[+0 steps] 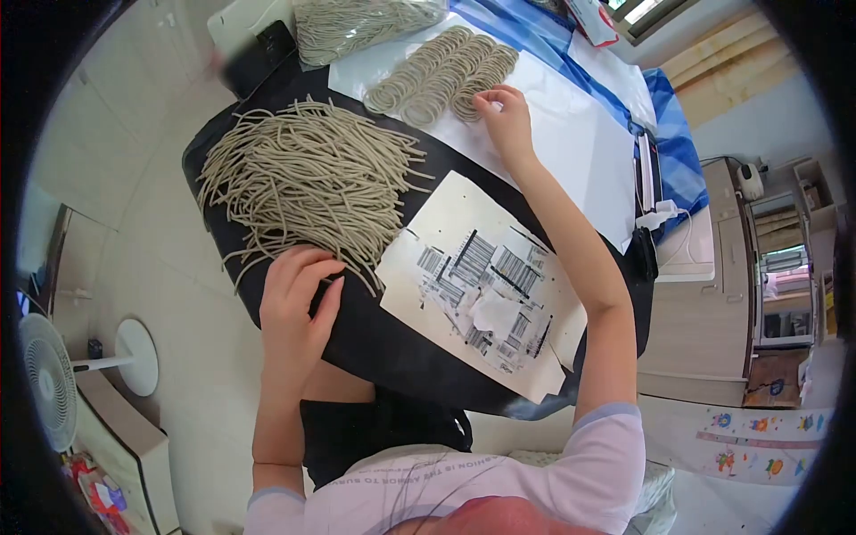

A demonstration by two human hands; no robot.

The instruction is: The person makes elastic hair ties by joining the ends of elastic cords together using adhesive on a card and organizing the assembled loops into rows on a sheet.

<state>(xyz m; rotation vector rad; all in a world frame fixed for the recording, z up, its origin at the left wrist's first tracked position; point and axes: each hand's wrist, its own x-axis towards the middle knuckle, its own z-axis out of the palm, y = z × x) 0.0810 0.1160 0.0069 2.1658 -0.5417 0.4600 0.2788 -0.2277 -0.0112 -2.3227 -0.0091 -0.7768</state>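
Note:
A large heap of thin beige cords (pixel 308 178) lies on the black table cover. At its lower edge is my left hand (pixel 301 290), fingers curved and thumb slightly apart, with nothing visibly held. Rows of overlapping beige rings (pixel 428 80) lie on a white sheet (pixel 571 152). My right hand (pixel 506 125) is at the near end of the right-hand row, thumb and fingertips drawn together; what is between them is too small to make out. Between my arms lies a cream board (pixel 428 218) with barcode labels and torn white paper stuck on it.
A clear bag of cords (pixel 357 27) and a black object (pixel 259 58) are at the back left. Blue plastic (pixel 682 152) covers the back right, near a white cable (pixel 660 214). A fan (pixel 49 379) stands at the left, beyond the table's edge.

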